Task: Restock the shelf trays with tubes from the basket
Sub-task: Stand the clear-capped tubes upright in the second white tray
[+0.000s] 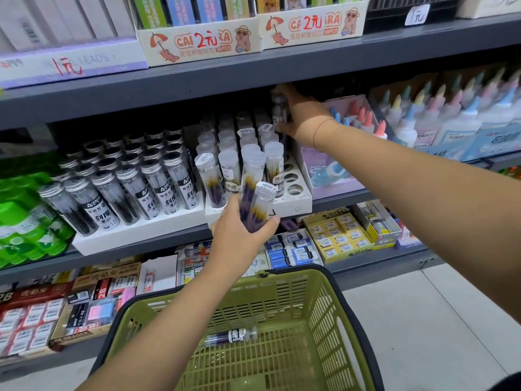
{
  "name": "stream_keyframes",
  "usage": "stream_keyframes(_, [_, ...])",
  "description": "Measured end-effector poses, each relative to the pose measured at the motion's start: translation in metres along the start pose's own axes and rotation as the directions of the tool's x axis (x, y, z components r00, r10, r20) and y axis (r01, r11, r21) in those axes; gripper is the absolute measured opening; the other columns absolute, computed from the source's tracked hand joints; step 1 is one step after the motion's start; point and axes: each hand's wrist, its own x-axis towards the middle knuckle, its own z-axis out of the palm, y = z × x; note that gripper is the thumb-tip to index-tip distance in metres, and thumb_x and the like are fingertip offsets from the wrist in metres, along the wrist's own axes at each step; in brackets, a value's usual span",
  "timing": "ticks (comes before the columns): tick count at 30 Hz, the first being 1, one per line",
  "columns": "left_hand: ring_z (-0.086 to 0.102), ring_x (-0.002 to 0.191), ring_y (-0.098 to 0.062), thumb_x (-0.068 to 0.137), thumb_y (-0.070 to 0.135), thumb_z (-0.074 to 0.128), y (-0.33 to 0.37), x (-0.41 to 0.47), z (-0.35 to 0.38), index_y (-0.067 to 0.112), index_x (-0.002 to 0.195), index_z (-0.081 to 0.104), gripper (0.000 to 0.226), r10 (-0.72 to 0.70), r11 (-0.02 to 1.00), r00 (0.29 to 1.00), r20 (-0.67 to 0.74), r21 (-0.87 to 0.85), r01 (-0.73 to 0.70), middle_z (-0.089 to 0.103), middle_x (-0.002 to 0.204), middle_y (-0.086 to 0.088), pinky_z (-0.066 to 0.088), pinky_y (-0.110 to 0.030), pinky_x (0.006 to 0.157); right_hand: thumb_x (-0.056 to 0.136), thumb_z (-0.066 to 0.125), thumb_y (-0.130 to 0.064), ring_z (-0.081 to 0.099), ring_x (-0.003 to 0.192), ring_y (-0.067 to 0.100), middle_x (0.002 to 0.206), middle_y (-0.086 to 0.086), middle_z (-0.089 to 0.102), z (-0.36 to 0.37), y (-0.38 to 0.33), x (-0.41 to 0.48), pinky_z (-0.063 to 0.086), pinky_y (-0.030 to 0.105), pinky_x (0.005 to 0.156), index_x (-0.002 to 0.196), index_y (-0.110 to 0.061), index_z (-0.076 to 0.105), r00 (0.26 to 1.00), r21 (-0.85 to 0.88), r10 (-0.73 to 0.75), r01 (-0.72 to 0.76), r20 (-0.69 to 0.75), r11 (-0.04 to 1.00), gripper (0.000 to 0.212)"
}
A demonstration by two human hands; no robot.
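L hand [239, 235] is curled round a small bunch of clear plastic tubes w/ purple-yellow refills [259, 204], prob 2, exact count unclear. Caps are up and the bunch tilts toward the grey metal shelf [169, 80]. It sits just in front of the white cardboard tray w/ round holes [293, 206]. Judged reason: a ready stock kept close, so the other hand can feed w/o dipping down each time.

R hand [300, 114] reaches deep under the upper shelf board, fingers wrapped on a single clear capped tube [280, 108], upright, over the tray's back-right corner. Cannot tell if its base is seated in a hole yet, as the rows in front hide it. Likely filling back to front, since the open holes lie nearer the person than this hand, along the tray's right column.

Below + behind L hand is the olive-green plastic mesh basket [282, 303]. One lone clear tube w/ white label [231, 335] lies flat on its floor, so supply is nearly out.

Left of L hand stand silver-capped black-label tubes [127, 190] in their own tray, which looks full. Right of R hand are pastel-capped glue bottles [451, 119], not part of the task.

Step judged: seat the back tube, then take the next from L hand. Risk: R forearm crosses over the standing front tubes and could knock them.
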Motion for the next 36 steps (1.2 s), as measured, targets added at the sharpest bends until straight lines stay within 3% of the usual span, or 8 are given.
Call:
stream_keyframes(4, [0.054,0.114,-0.022,0.063,0.068,0.065,0.001,0.000,0.000,0.046,0.099,0.047,0.046,0.006,1.000,1.000,-0.003,-0.016,-0.006,0.063,0.106,0.017,0.048,-0.046,0.094,0.083,0.067,-0.021,0.058,0.104,0.033,0.121,0.013,0.058,-0.005,0.003,0.005,0.046,0.034,0.086,0.138,-0.022,0.033,0.999,0.009,-0.026,0.025,0.020,1.000,0.065])
stream_keyframes(11, [0.061,0.102,-0.012,0.079,0.041,0.075,0.002,-0.002,-0.001,0.037,0.100,0.050,0.033,0.033,0.999,0.999,0.004,-0.034,-0.032,0.065,0.102,0.016,0.049,-0.032,0.086,0.083,0.066,-0.023,0.057,0.106,0.033,0.122,0.012,0.057,-0.007,0.003,0.004,0.048,0.036,0.087,0.139,-0.026,0.032,0.998,-0.061,-0.069,0.069,0.015,0.996,0.065])
stream_keyframes(16, [0.060,0.093,0.002,0.081,0.037,0.074,0.005,-0.004,-0.003,0.036,0.101,0.050,0.032,0.044,0.999,0.999,0.022,-0.024,-0.043,0.064,0.099,0.018,0.043,-0.012,0.072,0.084,0.063,-0.020,0.055,0.106,0.035,0.123,0.014,0.056,0.003,0.006,0.002,0.045,0.035,0.085,0.140,-0.026,0.030,0.993,-0.117,-0.099,0.106,0.067,0.987,0.065])
stream_keyframes(21, [0.061,0.095,-0.004,0.080,0.039,0.074,0.003,-0.003,-0.003,0.034,0.100,0.050,0.031,0.047,0.999,0.999,0.015,-0.023,-0.046,0.064,0.098,0.016,0.044,-0.022,0.075,0.089,0.056,-0.016,0.057,0.102,0.023,0.122,0.003,0.060,0.005,0.014,0.003,0.038,0.020,0.085,0.131,-0.020,0.048,0.997,0.109,-0.081,0.081,-0.004,0.991,0.044])
stream_keyframes(27, [0.061,0.096,-0.001,0.082,0.037,0.074,0.005,-0.005,-0.003,0.037,0.100,0.049,0.032,0.041,0.999,0.999,0.019,-0.035,-0.040,0.064,0.103,0.016,0.043,-0.016,0.074,0.093,0.052,-0.025,0.058,0.108,0.022,0.123,-0.002,0.063,0.008,0.021,0.001,0.039,0.022,0.092,0.123,-0.026,0.058,1.000,0.109,-0.015,0.013,0.025,0.994,0.030])
stream_keyframes(32, [0.062,0.090,-0.001,0.081,0.037,0.075,0.012,-0.005,-0.004,0.033,0.102,0.052,0.031,0.000,0.996,1.000,-0.007,-0.091,0.000,0.065,0.099,0.015,0.043,-0.019,0.072,0.090,0.046,-0.048,0.045,0.126,0.031,0.139,0.002,0.049,-0.002,0.020,-0.003,0.031,0.042,0.109,0.130,-0.040,0.050,0.994,-0.150,-0.034,0.049,0.103,0.988,0.041])
stream_keyframes(34, [0.063,0.087,-0.005,0.081,0.038,0.075,0.016,-0.005,-0.004,0.026,0.106,0.054,0.035,-0.019,0.991,0.999,-0.050,-0.136,0.012,0.066,0.099,0.010,0.045,-0.020,0.069,0.088,0.048,-0.050,0.046,0.122,0.033,0.124,0.009,0.056,-0.011,0.012,-0.028,0.029,0.045,0.109,0.121,-0.037,0.056,0.998,-0.142,-0.056,0.061,0.036,0.988,0.037])
stream_keyframes(36, [0.063,0.083,-0.008,0.079,0.041,0.075,0.019,-0.005,-0.005,0.023,0.107,0.054,0.040,-0.037,0.983,0.996,-0.076,-0.182,0.022,0.066,0.099,0.008,0.049,-0.020,0.065,0.090,0.053,-0.037,0.052,0.106,0.028,0.097,0.006,0.057,-0.018,-0.001,-0.063,0.036,0.039,0.096,0.095,-0.034,0.061,0.978,0.024,-0.168,0.172,-0.124,0.985,0.010])
